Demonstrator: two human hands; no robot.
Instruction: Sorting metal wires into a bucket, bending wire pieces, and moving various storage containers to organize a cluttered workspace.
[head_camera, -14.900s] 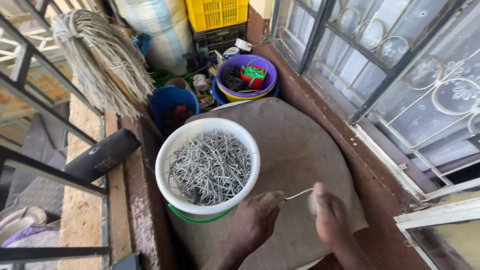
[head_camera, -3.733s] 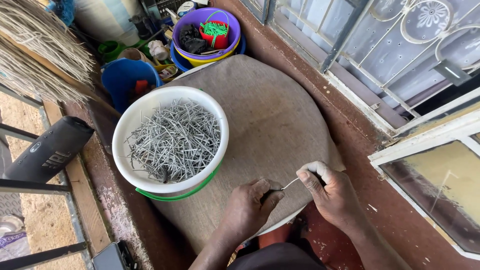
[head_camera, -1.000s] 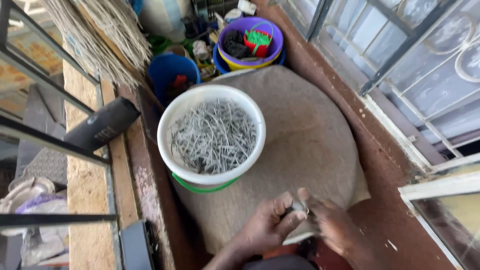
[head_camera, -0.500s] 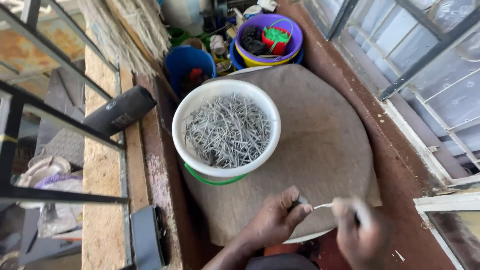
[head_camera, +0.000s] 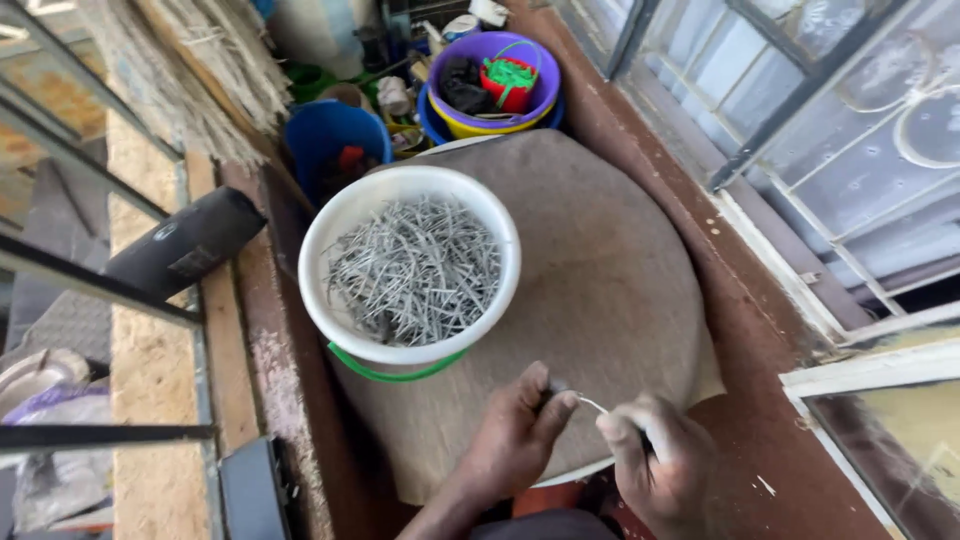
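Observation:
A white bucket (head_camera: 505, 240) full of thin grey metal wire pieces (head_camera: 415, 268) stands on a round brown felt-covered board (head_camera: 600, 270). At the board's near edge my left hand (head_camera: 515, 440) pinches one end of a short thin wire piece (head_camera: 593, 403). My right hand (head_camera: 662, 462), fingers curled, grips its other end. The two hands are close together, just below the bucket.
Stacked purple, yellow and blue bowls (head_camera: 490, 105) with a small red and green basket sit at the far end. A blue bucket (head_camera: 330, 140) and a straw bundle (head_camera: 190, 70) are at far left. A black cylinder (head_camera: 185, 245) lies left; a window grille (head_camera: 800, 100) runs along the right.
Over the last second my hands have stayed on the wire at the board's near edge; the right hand has drawn closer to the left. The view has shifted slightly.

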